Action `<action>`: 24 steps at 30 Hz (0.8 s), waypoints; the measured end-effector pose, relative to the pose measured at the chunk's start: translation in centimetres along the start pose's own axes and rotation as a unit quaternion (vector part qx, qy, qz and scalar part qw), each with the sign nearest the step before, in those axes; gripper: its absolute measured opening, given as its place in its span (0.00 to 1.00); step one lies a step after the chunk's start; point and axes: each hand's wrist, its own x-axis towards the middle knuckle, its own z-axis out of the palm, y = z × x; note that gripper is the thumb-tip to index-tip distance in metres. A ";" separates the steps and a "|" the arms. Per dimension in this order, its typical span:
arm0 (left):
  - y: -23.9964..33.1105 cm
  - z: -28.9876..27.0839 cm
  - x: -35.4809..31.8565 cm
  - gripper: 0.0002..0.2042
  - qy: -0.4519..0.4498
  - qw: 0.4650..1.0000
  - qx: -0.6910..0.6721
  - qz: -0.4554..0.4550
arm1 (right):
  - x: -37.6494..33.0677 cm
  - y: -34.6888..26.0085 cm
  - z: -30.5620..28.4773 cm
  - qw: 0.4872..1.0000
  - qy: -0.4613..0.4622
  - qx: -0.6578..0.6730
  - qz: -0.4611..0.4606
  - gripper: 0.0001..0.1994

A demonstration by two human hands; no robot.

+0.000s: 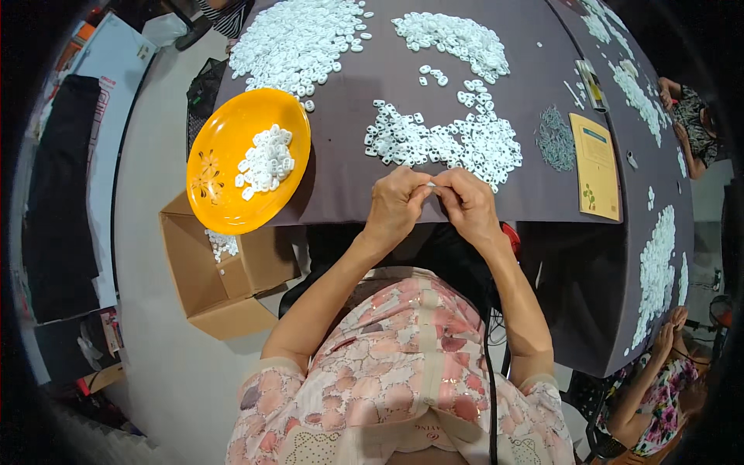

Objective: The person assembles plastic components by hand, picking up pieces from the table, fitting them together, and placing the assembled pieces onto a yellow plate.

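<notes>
My left hand (394,203) and my right hand (470,204) meet at the table's near edge, thumbs and forefingers pinched together. Between the fingertips shows a small white plastic piece (431,184), mostly hidden by the fingers. Just beyond my hands spreads a pile of small white plastic pieces (438,143) with dark holes. To the left, a yellow-orange oval plate (211,136) with a flower print sticks out over the table edge, bearing a heap of similar white pieces (267,159).
More white pieces (294,43) lie at the far left, others (457,43) at far middle. Tiny grey-blue parts (555,139) sit beside a yellow booklet (595,167). An open cardboard box (194,267) stands below the plate. Two other people work along the right side.
</notes>
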 end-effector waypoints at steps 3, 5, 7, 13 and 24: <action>0.5 0.1 -0.1 0.06 0.011 0.999 0.028 0.022 | -0.2 0.4 0.4 0.997 0.044 0.041 -0.056 0.09; 0.9 0.0 -0.1 0.06 0.016 0.999 0.041 0.019 | -0.2 0.1 0.4 0.993 0.062 0.092 -0.025 0.11; 1.2 -0.2 0.0 0.05 0.018 0.998 0.055 0.033 | -0.3 0.3 0.7 0.993 0.065 0.092 -0.024 0.11; 1.1 -0.2 0.0 0.05 0.020 0.993 0.095 0.072 | -0.3 -0.1 0.7 0.994 0.074 0.078 -0.029 0.12; 0.4 -0.5 0.0 0.05 -0.022 0.990 0.085 0.109 | -0.8 0.8 0.8 0.995 0.056 0.082 -0.029 0.10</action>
